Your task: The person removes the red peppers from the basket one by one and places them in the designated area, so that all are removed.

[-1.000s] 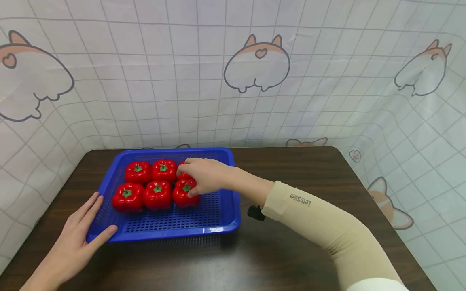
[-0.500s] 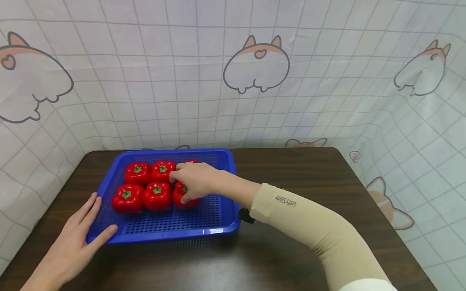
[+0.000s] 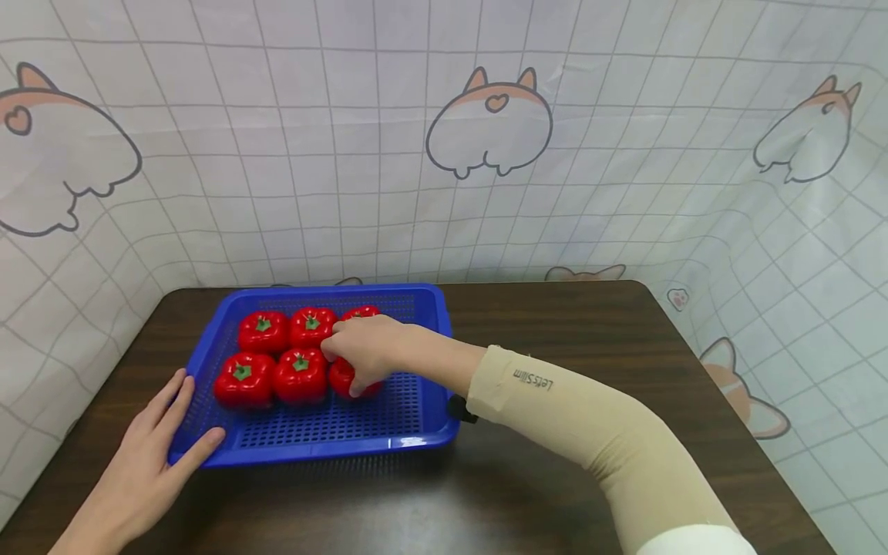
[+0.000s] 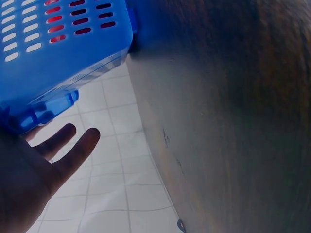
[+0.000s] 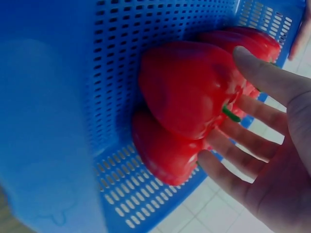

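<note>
Red bell peppers with green stems, several in all, sit in two rows in a blue perforated basket [image 3: 319,452]. My right hand [image 3: 366,348] is over the front right pepper [image 3: 341,376], its thumb at the near side and its fingertips at the left side. In the right wrist view the fingers are spread and only slightly bent beside that pepper [image 5: 180,87], with another pepper [image 5: 160,150] close by. My left hand [image 3: 142,459] rests at the basket's left end, thumb at the near corner and fingers straight along the rim. The left wrist view shows those fingers extended beside the basket.
The basket stands on a dark wood table [image 3: 555,331], toward its back left. A white gridded curtain [image 3: 291,154] with cartoon corgis hangs behind and at both sides. Below my right wrist a small black device [image 3: 461,408] overlaps the basket's right edge.
My right hand has moved left and a little nearer, from beside the back right pepper to over the front right one. More of the back right pepper shows now. My left hand stays put.
</note>
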`<act>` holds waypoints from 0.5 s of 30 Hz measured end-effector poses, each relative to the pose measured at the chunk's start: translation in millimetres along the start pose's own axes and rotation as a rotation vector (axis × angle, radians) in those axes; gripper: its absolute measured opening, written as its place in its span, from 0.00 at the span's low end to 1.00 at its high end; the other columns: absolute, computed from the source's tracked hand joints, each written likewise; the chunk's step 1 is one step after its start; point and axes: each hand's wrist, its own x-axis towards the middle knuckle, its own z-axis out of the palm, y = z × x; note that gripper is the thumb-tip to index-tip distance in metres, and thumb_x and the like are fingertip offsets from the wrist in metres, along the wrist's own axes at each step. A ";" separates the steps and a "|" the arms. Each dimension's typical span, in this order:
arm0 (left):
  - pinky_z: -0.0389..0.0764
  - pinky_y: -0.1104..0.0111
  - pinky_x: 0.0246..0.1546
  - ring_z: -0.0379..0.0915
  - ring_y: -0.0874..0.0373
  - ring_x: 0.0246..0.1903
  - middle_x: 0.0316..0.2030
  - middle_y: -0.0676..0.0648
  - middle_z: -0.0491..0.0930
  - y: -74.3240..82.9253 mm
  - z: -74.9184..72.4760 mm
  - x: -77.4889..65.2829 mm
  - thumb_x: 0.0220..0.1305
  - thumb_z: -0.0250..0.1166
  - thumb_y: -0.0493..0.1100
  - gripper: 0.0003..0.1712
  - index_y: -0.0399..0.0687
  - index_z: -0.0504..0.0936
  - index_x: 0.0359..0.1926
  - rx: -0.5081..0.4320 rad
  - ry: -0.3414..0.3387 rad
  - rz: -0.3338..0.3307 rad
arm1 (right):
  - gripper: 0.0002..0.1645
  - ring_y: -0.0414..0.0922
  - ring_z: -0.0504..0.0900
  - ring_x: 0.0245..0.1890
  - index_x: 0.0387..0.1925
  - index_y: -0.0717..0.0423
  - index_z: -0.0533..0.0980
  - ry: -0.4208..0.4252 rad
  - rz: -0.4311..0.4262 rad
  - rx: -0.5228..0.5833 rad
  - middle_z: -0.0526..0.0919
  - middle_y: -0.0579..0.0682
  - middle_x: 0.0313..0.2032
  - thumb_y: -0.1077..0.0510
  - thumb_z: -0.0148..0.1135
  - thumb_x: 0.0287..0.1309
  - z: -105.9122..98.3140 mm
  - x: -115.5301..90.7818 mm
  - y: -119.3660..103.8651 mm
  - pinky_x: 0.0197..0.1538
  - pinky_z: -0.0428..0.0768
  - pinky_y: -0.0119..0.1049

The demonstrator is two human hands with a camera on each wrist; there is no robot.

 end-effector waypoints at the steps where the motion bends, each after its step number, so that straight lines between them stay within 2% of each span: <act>1: 0.38 0.32 0.71 0.39 0.23 0.74 0.81 0.37 0.42 -0.1 0.1 0.3 0.72 0.64 0.48 0.48 0.39 0.49 0.81 -0.002 0.000 0.001 | 0.29 0.39 0.76 0.51 0.56 0.44 0.79 -0.006 0.001 -0.010 0.79 0.42 0.51 0.45 0.78 0.55 -0.9 0.7 -1.0 0.47 0.81 0.35; 8: 0.37 0.30 0.70 0.37 0.23 0.74 0.81 0.37 0.40 -0.6 0.7 -0.1 0.73 0.63 0.48 0.47 0.39 0.47 0.81 -0.020 -0.014 -0.002 | 0.35 0.42 0.74 0.58 0.63 0.42 0.77 -0.052 0.039 -0.027 0.77 0.44 0.59 0.46 0.79 0.54 -1.8 4.7 -5.1 0.55 0.81 0.40; 15: 0.37 0.31 0.70 0.36 0.24 0.75 0.81 0.37 0.40 -0.8 0.9 -0.4 0.73 0.64 0.48 0.47 0.39 0.48 0.81 -0.015 -0.003 -0.002 | 0.35 0.42 0.74 0.56 0.62 0.43 0.77 -0.084 0.070 0.040 0.74 0.46 0.58 0.49 0.80 0.53 0.6 4.9 -4.9 0.53 0.81 0.38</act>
